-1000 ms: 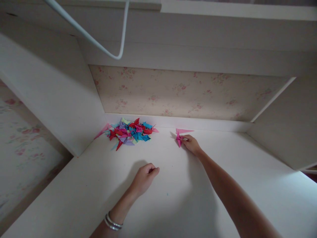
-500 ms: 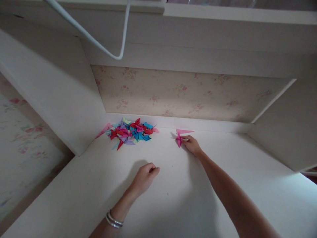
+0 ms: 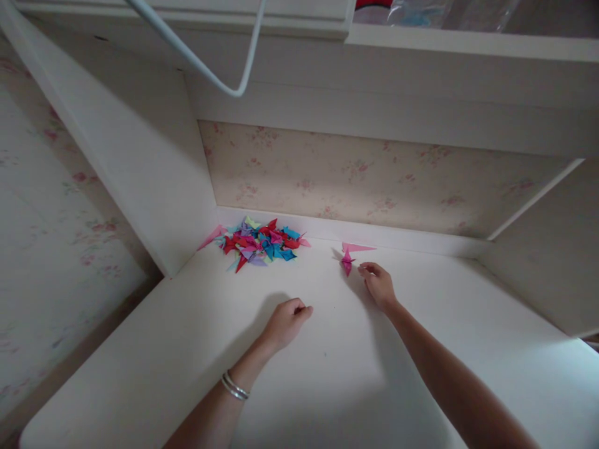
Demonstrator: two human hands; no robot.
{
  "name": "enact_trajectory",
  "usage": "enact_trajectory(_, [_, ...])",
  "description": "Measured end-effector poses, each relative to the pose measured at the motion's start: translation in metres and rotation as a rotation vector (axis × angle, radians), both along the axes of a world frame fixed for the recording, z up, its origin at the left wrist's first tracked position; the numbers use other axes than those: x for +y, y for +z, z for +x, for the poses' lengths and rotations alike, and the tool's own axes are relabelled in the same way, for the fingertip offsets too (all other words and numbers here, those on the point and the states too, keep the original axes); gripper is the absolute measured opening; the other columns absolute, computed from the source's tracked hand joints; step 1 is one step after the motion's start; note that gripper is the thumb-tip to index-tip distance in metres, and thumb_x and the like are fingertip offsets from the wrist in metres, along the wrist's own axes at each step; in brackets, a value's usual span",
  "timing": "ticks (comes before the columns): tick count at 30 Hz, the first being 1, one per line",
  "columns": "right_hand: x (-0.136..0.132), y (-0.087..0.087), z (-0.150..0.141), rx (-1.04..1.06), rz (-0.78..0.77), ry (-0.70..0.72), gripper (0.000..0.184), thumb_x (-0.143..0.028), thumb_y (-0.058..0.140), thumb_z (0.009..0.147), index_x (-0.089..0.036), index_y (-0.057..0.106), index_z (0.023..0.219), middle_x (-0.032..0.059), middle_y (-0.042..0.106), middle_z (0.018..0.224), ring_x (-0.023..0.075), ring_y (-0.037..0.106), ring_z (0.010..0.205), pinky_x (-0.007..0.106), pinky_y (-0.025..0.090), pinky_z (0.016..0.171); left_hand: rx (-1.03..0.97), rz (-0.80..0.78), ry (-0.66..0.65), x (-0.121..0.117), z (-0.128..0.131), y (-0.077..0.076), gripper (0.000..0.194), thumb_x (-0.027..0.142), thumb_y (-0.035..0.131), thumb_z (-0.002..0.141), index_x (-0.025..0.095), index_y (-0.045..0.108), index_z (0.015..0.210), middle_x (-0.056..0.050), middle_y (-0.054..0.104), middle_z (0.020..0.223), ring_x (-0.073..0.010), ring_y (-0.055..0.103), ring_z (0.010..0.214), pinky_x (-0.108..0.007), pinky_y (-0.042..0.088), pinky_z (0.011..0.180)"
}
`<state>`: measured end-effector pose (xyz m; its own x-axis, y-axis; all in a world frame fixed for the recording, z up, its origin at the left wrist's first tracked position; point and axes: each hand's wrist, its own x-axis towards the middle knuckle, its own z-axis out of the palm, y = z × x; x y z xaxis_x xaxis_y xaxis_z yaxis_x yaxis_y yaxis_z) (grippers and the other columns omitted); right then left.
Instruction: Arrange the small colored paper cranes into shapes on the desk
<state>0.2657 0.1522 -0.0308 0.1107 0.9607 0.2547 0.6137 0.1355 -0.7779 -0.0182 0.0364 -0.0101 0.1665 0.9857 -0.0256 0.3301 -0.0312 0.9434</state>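
A small magenta folded paper crane [image 3: 347, 261] stands on the white desk [image 3: 337, 374] near the back wall. My right hand [image 3: 378, 284] lies just right of it, apart from it, fingers loosely curled and holding nothing. My left hand [image 3: 287, 322] rests on the desk in a loose fist, with nothing visible in it. A pile of several folded paper cranes [image 3: 260, 242] in red, blue, pink and purple lies at the back left corner. A flat pink paper piece [image 3: 357, 247] lies behind the single crane.
White side panels close in the desk on the left [image 3: 140, 168] and right [image 3: 547, 249]. Floral wallpaper [image 3: 365, 181] backs it under a shelf [image 3: 421, 68]. A white hanger rod [image 3: 210, 68] hangs at the top left.
My right hand has let go of the magenta crane and drawn back a little toward me. The crane stays standing. The camera has shifted, and the left hand has barely moved.
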Motion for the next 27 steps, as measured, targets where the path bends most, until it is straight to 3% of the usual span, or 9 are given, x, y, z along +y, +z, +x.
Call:
enact_trajectory(3, [-0.015,0.01,-0.024,-0.019,-0.027,0.054,0.027,-0.041,0.048,0.083,-0.023,0.066,0.092,0.0058,0.066,0.074,0.0194,0.059,0.064,0.033,0.046,0.06,-0.004,0.022,0.002,0.0,0.0,-0.003,0.033,0.046,0.052,0.08,0.018,0.05,0.062,0.006,0.042,0.056,-0.0109,0.039,0.056,-0.024,0.027,0.055])
enact_trajectory(7, [-0.023,0.033,-0.079,-0.076,-0.072,0.272,0.02,-0.035,0.054,0.082,-0.021,0.068,0.087,0.0036,0.067,0.074,0.0178,0.059,0.065,0.031,0.046,0.063,-0.03,0.021,0.028,0.001,0.001,-0.005,0.033,0.046,0.053,0.079,0.018,0.05,0.061,0.006,0.042,0.055,-0.0109,0.039,0.055,-0.024,0.028,0.055])
enact_trajectory(11, [-0.018,0.051,-0.146,-0.136,-0.1,0.455,0.018,-0.027,0.055,0.083,-0.02,0.071,0.087,0.0019,0.07,0.084,0.0151,0.061,0.072,0.027,0.046,0.071,-0.072,0.018,0.15,0.003,0.001,-0.004,0.031,0.043,0.053,0.079,0.018,0.048,0.061,0.006,0.042,0.055,-0.0111,0.039,0.056,-0.024,0.028,0.055])
enact_trajectory(15, [-0.007,0.052,-0.208,-0.19,-0.127,0.544,0.017,-0.026,0.056,0.083,-0.021,0.072,0.088,0.0009,0.071,0.086,0.0149,0.063,0.075,0.025,0.046,0.07,-0.125,0.036,0.286,0.003,-0.001,-0.001,0.03,0.038,0.051,0.08,0.019,0.044,0.058,0.006,0.037,0.053,-0.0108,0.037,0.054,-0.024,0.027,0.053])
enact_trajectory(21, [0.014,0.047,-0.271,-0.267,-0.165,0.541,0.025,-0.039,0.053,0.088,-0.024,0.073,0.094,0.0017,0.073,0.094,0.0181,0.064,0.088,0.025,0.045,0.074,-0.16,0.156,0.465,0.005,-0.01,0.004,0.022,0.031,0.047,0.083,0.018,0.051,0.065,0.003,0.047,0.06,-0.0127,0.043,0.061,-0.024,0.032,0.057])
enact_trajectory(25, [0.029,0.049,-0.293,-0.325,-0.234,0.46,0.049,-0.059,0.047,0.087,-0.018,0.075,0.087,0.0098,0.073,0.087,0.0243,0.066,0.085,0.028,0.045,0.069,-0.182,0.172,0.544,0.006,-0.014,0.005,0.025,0.034,0.045,0.086,0.019,0.05,0.066,0.002,0.049,0.062,-0.013,0.044,0.061,-0.024,0.035,0.059])
enact_trajectory(27, [0.034,0.049,-0.299,-0.344,-0.249,0.41,0.052,-0.06,0.048,0.086,-0.016,0.075,0.086,0.013,0.073,0.088,0.0269,0.066,0.087,0.03,0.046,0.069,-0.198,0.175,0.549,0.006,-0.015,0.006,0.025,0.034,0.044,0.087,0.019,0.05,0.068,0.002,0.05,0.064,-0.013,0.044,0.062,-0.024,0.035,0.06])
